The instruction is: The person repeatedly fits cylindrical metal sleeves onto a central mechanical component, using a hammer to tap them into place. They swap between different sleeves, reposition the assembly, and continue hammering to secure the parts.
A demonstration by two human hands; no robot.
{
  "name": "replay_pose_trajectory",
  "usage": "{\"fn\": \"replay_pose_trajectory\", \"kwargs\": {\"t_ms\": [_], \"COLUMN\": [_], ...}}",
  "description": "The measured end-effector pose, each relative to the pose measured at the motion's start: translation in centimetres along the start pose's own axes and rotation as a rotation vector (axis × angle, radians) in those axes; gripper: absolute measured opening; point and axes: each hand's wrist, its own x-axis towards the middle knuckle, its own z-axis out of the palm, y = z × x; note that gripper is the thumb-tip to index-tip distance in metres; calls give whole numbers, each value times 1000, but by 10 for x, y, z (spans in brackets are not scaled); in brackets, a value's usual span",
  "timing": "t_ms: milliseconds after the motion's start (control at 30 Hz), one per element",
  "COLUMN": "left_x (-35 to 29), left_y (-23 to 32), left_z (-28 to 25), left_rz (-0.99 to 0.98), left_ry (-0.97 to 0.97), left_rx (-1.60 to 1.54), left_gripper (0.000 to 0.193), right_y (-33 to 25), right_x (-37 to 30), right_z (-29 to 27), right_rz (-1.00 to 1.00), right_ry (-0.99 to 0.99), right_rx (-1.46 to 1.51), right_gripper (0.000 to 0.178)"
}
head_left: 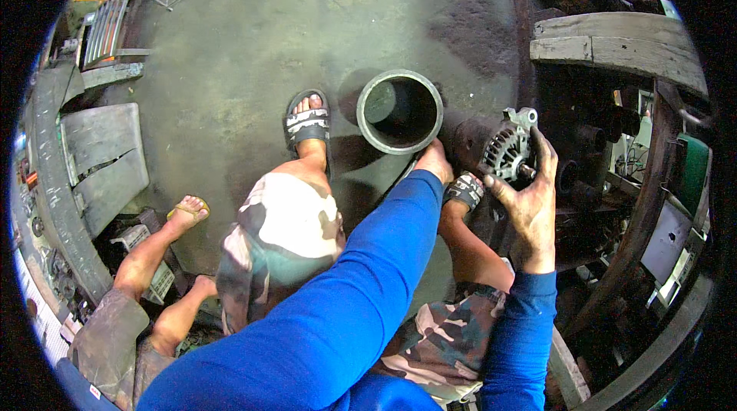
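My right hand (530,204) grips an alternator end housing (508,148), a grey metal part with vent slots, a lug on top and a short shaft, thumb on one side and fingers on the other. My left arm reaches across my knees. My left hand (436,161) is at the near right side of a wide metal tube (369,133) that stands upright with its round mouth facing up. Its fingers are hidden, so I cannot see whether it holds the tube. A dark cylindrical thing (466,141) lies between the tube and the housing.
My sandalled feet stand either side of the tube on the stained concrete floor (253,42). At left another person's bare legs (138,269) show, near a grey panel (104,158). A wooden beam bench (614,39) and cluttered shelves line the right. A metal frame (115,23) stands far left.
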Motion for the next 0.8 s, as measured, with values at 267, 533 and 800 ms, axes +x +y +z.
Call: {"fn": "replay_pose_trajectory", "kwargs": {"t_ms": [267, 533, 800], "left_x": [25, 29, 32], "left_y": [23, 29, 32], "left_z": [6, 10, 8], "left_rz": [48, 74, 88], "left_ry": [-114, -118, -124], "left_rx": [-18, 3, 7], "left_gripper": [88, 89, 89], "right_y": [-5, -1, -4], "right_x": [2, -3, -1], "right_z": [0, 17, 12], "right_rz": [-20, 17, 38], "right_ry": [-14, 109, 88], "right_rx": [-40, -60, -108], "right_gripper": [138, 124, 116]}}
